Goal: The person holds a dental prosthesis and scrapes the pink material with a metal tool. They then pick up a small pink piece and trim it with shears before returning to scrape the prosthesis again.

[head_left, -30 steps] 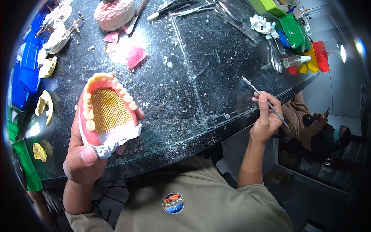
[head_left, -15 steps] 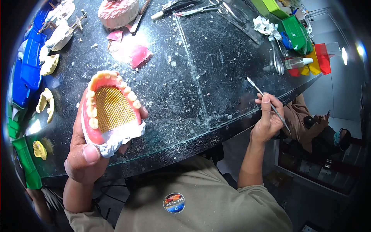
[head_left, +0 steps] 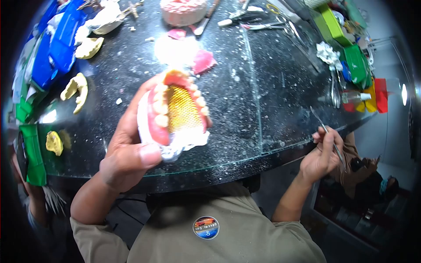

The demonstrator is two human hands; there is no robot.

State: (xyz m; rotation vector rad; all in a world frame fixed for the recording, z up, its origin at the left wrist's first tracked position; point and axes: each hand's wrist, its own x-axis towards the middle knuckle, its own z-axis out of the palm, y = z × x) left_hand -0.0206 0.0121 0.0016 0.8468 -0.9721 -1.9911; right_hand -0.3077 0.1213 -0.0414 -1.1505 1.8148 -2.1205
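My left hand [head_left: 127, 153] is wrapped round a white plaster dental model, held up over the bench with its teeth facing me. On the model sits a denture [head_left: 161, 120] with cream teeth and pink gums. A gold mesh plate [head_left: 183, 109] spans its palate. My thumb presses the model's rough white near edge [head_left: 190, 139]. Off to the right, my right hand [head_left: 323, 151] pinches a thin metal dental spatula [head_left: 325, 127] between thumb and fingers, its tip pointing up and away from the model.
A pink wax piece [head_left: 203, 61] and a round plaster block [head_left: 183, 12] lie beyond the model. Yellowish casts [head_left: 75, 91] and blue bins [head_left: 66, 44] line the left. Pliers [head_left: 263, 26], a spray bottle [head_left: 355, 96] and a green bin [head_left: 357, 65] stand rightward. Another person [head_left: 362, 175] sits at right.
The whole view has shifted, so the bench things appear further right. The model in my left hand has turned and tilted slightly, showing more of its left side. Both hands keep their holds.
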